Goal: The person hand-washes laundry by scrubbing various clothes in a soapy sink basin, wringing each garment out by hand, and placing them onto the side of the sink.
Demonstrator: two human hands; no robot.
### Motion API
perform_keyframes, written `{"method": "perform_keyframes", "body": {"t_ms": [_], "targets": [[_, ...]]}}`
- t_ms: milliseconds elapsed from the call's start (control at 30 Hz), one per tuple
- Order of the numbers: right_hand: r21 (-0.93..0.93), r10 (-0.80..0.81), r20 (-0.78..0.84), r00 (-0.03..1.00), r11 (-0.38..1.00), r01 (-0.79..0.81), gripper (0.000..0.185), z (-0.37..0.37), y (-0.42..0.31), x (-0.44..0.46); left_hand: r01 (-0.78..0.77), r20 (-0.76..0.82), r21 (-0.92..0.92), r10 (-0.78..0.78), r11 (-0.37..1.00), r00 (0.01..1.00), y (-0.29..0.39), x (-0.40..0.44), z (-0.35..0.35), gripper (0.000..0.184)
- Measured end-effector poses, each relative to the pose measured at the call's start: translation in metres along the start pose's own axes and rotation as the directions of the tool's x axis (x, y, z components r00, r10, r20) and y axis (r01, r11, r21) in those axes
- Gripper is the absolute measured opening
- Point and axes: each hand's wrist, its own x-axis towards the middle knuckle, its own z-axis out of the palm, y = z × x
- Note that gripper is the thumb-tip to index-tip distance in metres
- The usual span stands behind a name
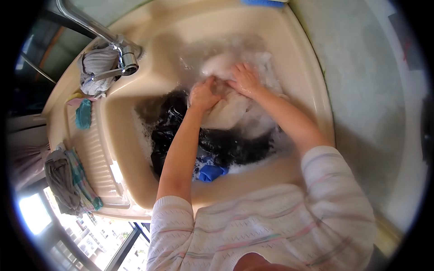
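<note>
Both of my hands are in the soapy water of a beige sink, on a soaked white cloth (226,110). My left hand (204,95) is closed on the cloth's left side, its fingers curled in. Beside it, my right hand (245,80) grips the cloth from above, with its fingers bent over the bunched fabric. Part of the cloth is under suds and water, so its full shape is hidden. Dark wet fabric (235,145) floats below and left of the white cloth. A blue cloth (211,173) pokes out of the water near the front wall.
A chrome faucet (129,61) stands at the sink's (312,77) upper left, beside a grey bundled cloth (97,63). On the ribbed drainboard (92,149) lies a teal cloth (83,114). Grey and checked cloths (68,180) hang over its outer edge. Something blue (264,2) sits at the far rim.
</note>
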Motion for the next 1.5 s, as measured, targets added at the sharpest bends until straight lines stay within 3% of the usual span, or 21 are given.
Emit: {"method": "perform_keyframes", "body": {"t_ms": [67, 133, 233, 300, 333, 367, 500, 567, 633, 700, 800, 833, 933, 1033, 1133, 1233, 1267, 1333, 1433, 1467, 1500], "targets": [[0.133, 0.071, 0.209, 0.975, 0.986, -0.101, 0.042, 0.005, 0.010, 0.011, 0.095, 0.090, -0.362, -0.067, 0.927, 0.994, -0.010, 0.008, -0.007, 0.052], [0.173, 0.223, 0.556, 0.800, 0.911, -0.374, 0.039, -0.022, -0.009, 0.029, 0.212, 0.164, -0.886, -0.148, 0.412, 0.975, -0.043, 0.014, 0.001, 0.048], [-0.001, 0.213, 0.403, 0.890, 0.973, -0.233, 0.036, -0.062, -0.077, 0.023, 0.175, 0.196, -0.970, -0.116, -0.171, 0.974, -0.012, 0.003, -0.014, 0.039], [0.249, -0.239, -0.190, 0.952, 0.927, 0.282, 0.030, -0.065, -0.109, -0.003, 0.303, 0.279, -0.832, 0.120, -0.464, 0.953, -0.002, 0.000, -0.010, 0.033], [0.268, -0.384, -0.346, 0.856, 0.834, 0.482, 0.031, -0.070, -0.128, -0.009, 0.005, 0.014, -0.996, 0.117, 0.084, 0.993, -0.010, -0.005, 0.006, 0.036], [0.292, -0.403, -0.324, 0.856, 0.818, 0.495, 0.029, -0.065, -0.139, -0.013, -0.261, -0.252, -0.744, 0.105, 0.615, 0.962, -0.011, -0.012, 0.016, 0.040], [0.515, -0.149, -0.269, 0.951, 0.813, 0.273, 0.030, -0.033, -0.118, 0.014, 0.198, 0.209, -0.978, -0.350, -0.067, 0.913, -0.022, -0.014, 0.022, 0.037], [0.371, 0.132, 0.216, 0.967, 0.906, -0.207, 0.036, -0.050, -0.087, 0.040, 0.302, 0.250, -0.950, -0.377, 0.083, 0.892, -0.011, -0.020, 0.003, 0.035], [0.496, 0.264, 0.285, 0.922, 0.782, -0.377, 0.044, -0.045, -0.039, 0.050, 0.156, 0.106, -0.950, -0.192, 0.269, 0.976, -0.011, -0.008, -0.046, 0.034], [0.214, 0.360, 0.209, 0.909, 0.890, -0.402, 0.048, -0.061, -0.015, 0.065, 0.171, 0.168, -0.983, -0.050, 0.071, 0.985, -0.004, -0.005, -0.094, 0.045], [0.380, 0.483, 0.062, 0.873, 0.797, -0.468, 0.053, -0.082, 0.019, 0.077, -0.317, -0.403, -0.425, 0.137, 0.848, 0.905, -0.001, 0.001, -0.100, 0.058], [0.308, 0.380, 0.005, 0.925, 0.879, -0.363, 0.054, -0.077, 0.020, 0.073, -0.260, -0.358, -0.087, 0.213, 0.962, 0.909, 0.004, -0.002, -0.092, 0.067], [0.057, 0.123, -0.077, 0.989, 0.991, -0.119, 0.057, -0.046, 0.003, 0.034, -0.149, -0.251, 0.502, 0.308, 0.852, 0.918, 0.014, -0.028, -0.022, 0.071], [-0.105, 0.066, -0.076, 0.995, 0.992, -0.074, 0.055, -0.018, -0.003, 0.006, -0.105, -0.274, 0.462, 0.254, 0.881, 0.928, -0.001, -0.020, 0.019, 0.065], [-0.185, 0.130, 0.252, 0.959, 0.979, -0.084, 0.047, -0.033, -0.006, 0.014, -0.119, 0.108, 0.068, 0.111, 0.991, 0.988, -0.010, 0.009, 0.006, 0.051], [0.141, 0.122, 0.424, 0.897, 0.970, -0.199, 0.039, -0.025, 0.008, 0.026, -0.109, 0.127, -0.538, 0.209, 0.836, 0.970, -0.066, 0.029, 0.006, 0.032], [0.218, 0.171, 0.394, 0.903, 0.937, -0.272, 0.037, -0.024, 0.006, 0.025, -0.003, 0.140, -0.752, 0.164, 0.659, 0.976, -0.073, 0.027, 0.004, 0.027], [0.369, 0.270, 0.342, 0.900, 0.843, -0.393, 0.034, -0.028, -0.007, 0.027, 0.352, 0.359, -0.930, -0.055, -0.102, 0.932, -0.059, 0.004, -0.017, 0.022], [0.507, 0.066, 0.041, 0.997, 0.859, -0.078, 0.023, -0.074, -0.085, 0.008, 0.316, 0.373, -0.854, -0.063, -0.413, 0.926, -0.037, 0.001, -0.004, 0.028], [0.499, -0.104, -0.139, 0.985, 0.851, 0.160, 0.024, -0.075, -0.100, 0.004, 0.315, 0.385, -0.825, -0.058, -0.469, 0.921, -0.030, 0.001, -0.001, 0.029], [0.422, -0.202, -0.201, 0.959, 0.865, 0.270, 0.024, -0.076, -0.112, 0.000, -0.045, -0.045, -0.999, 0.002, -0.002, 0.999, -0.055, 0.025, 0.041, 0.033]]}}
